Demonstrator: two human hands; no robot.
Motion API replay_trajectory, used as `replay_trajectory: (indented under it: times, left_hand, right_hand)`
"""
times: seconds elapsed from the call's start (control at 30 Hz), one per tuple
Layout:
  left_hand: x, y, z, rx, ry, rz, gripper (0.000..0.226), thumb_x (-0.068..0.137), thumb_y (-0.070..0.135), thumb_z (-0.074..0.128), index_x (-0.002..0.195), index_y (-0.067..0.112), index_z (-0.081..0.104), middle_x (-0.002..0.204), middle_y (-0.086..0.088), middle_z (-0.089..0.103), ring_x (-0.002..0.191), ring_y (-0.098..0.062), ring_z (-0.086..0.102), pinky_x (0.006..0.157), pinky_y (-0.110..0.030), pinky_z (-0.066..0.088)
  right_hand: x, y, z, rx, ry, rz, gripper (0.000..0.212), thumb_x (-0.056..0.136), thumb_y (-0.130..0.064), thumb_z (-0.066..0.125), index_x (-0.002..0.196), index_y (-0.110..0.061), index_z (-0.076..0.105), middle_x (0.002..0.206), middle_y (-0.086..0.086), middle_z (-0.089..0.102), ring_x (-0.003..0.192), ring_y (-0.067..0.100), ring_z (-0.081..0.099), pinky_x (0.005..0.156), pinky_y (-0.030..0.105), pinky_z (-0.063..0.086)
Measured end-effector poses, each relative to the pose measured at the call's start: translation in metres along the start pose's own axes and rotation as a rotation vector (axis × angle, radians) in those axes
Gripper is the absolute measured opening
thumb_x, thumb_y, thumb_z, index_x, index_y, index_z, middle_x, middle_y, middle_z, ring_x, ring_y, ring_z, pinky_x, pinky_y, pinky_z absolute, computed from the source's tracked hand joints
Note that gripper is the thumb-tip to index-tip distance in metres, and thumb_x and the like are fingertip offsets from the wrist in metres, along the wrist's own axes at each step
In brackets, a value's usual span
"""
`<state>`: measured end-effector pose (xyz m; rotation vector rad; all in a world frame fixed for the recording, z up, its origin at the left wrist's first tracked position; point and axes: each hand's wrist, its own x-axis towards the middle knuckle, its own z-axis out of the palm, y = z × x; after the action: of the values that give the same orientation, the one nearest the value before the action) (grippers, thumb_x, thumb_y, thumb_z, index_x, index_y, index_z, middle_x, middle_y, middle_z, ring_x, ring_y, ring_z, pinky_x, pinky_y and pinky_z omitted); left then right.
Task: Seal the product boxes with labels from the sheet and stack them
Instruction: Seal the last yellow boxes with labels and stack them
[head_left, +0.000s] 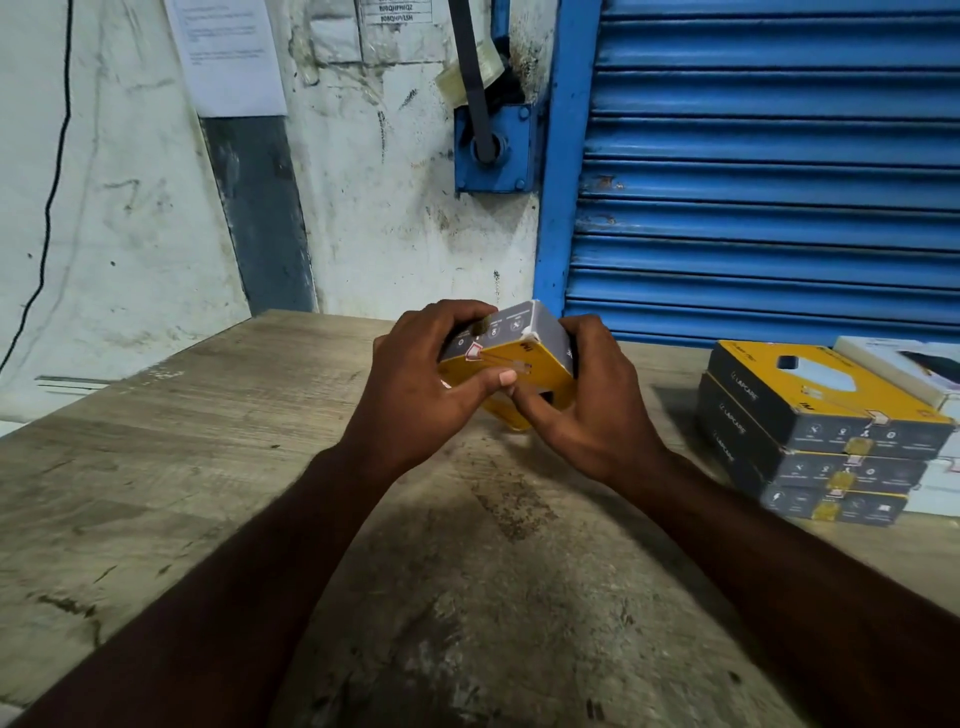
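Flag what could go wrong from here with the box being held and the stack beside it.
1. The box is held tilted, not flat on the table. The left hand and right hand grip it with both thumbs on its yellow face. Without firm support, a seal pressed over the edge may crease or sit crooked.
2. The stack of three boxes at the right sits staggered, not squared. A fourth set on top might slide or tip it.
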<state>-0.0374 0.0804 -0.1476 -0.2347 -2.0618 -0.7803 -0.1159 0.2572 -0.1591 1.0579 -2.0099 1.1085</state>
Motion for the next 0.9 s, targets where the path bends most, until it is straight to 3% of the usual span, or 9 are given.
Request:
replay_trajectory:
  times: [0.13, 0.23, 0.33, 0.4, 0.67, 0.83, 0.9]
  left_hand:
    - [0.0007, -0.0009, -0.0004, -0.019, 0.036, -0.018, 0.056, 0.080, 0.049, 0.075, 0.129, 0.025, 0.061, 0.121, 0.014, 0.063, 0.113, -0.009, 0.060, 0.094, -0.034, 0.052]
    - [0.0017, -0.0026, -0.0007, -0.089, 0.054, -0.066, 0.056, 0.083, 0.042, 0.078, 0.131, 0.022, 0.060, 0.125, 0.008, 0.064, 0.113, -0.010, 0.063, 0.094, -0.029, 0.054]
    - [0.0014, -0.0005, -0.0002, -0.216, 0.062, -0.118, 0.057, 0.086, 0.032, 0.080, 0.136, 0.020, 0.057, 0.125, 0.004, 0.065, 0.104, -0.011, 0.069, 0.085, -0.025, 0.059]
    - [0.0010, 0.0019, 0.0002, -0.253, 0.065, -0.130, 0.057, 0.085, 0.031, 0.079, 0.137, 0.020, 0.056, 0.123, 0.004, 0.066, 0.101, -0.009, 0.069, 0.081, -0.020, 0.058]
    - [0.0004, 0.0020, -0.0002, -0.248, 0.089, -0.111, 0.054, 0.087, 0.036, 0.075, 0.136, 0.023, 0.056, 0.125, 0.004, 0.064, 0.106, -0.007, 0.066, 0.079, -0.018, 0.057]
    - [-0.0025, -0.0022, 0.0043, -0.204, 0.063, -0.085, 0.051, 0.088, 0.036, 0.077, 0.135, 0.025, 0.058, 0.124, 0.005, 0.065, 0.106, -0.011, 0.066, 0.078, -0.023, 0.059]
    - [-0.0028, -0.0024, 0.0055, -0.186, 0.059, -0.081, 0.050, 0.088, 0.036, 0.076, 0.134, 0.024, 0.059, 0.122, 0.006, 0.065, 0.104, -0.011, 0.067, 0.075, -0.019, 0.057]
  right_hand:
    - [0.0014, -0.0027, -0.0016, 0.052, 0.027, 0.061, 0.052, 0.081, -0.039, 0.083, 0.111, -0.029, 0.042, 0.107, 0.002, 0.062, 0.093, 0.017, 0.062, 0.074, 0.030, 0.054]
    - [0.0019, -0.0046, -0.0034, 0.123, 0.057, 0.113, 0.050, 0.082, -0.039, 0.082, 0.113, -0.028, 0.043, 0.109, -0.002, 0.064, 0.093, 0.005, 0.063, 0.072, 0.011, 0.049]
    - [0.0028, -0.0044, -0.0026, 0.187, 0.065, 0.146, 0.048, 0.085, -0.038, 0.078, 0.116, -0.026, 0.043, 0.106, -0.013, 0.062, 0.092, -0.010, 0.061, 0.073, 0.005, 0.046]
    - [0.0028, -0.0041, -0.0011, 0.237, 0.055, 0.163, 0.048, 0.087, -0.040, 0.077, 0.117, -0.026, 0.042, 0.106, -0.019, 0.060, 0.094, -0.013, 0.061, 0.076, 0.007, 0.049]
    - [0.0028, -0.0080, 0.0014, 0.412, -0.008, 0.178, 0.054, 0.087, -0.038, 0.067, 0.129, -0.021, 0.038, 0.117, -0.015, 0.061, 0.104, -0.006, 0.063, 0.085, 0.012, 0.050]
    - [0.0059, -0.0022, 0.0019, 0.351, 0.020, 0.141, 0.069, 0.089, -0.043, 0.069, 0.141, -0.025, 0.028, 0.133, 0.002, 0.056, 0.117, 0.016, 0.061, 0.100, 0.042, 0.053]
    - [0.0057, -0.0020, 0.0020, 0.247, 0.038, 0.097, 0.075, 0.089, -0.044, 0.069, 0.146, -0.022, 0.026, 0.141, 0.004, 0.046, 0.127, 0.020, 0.052, 0.105, 0.045, 0.047]
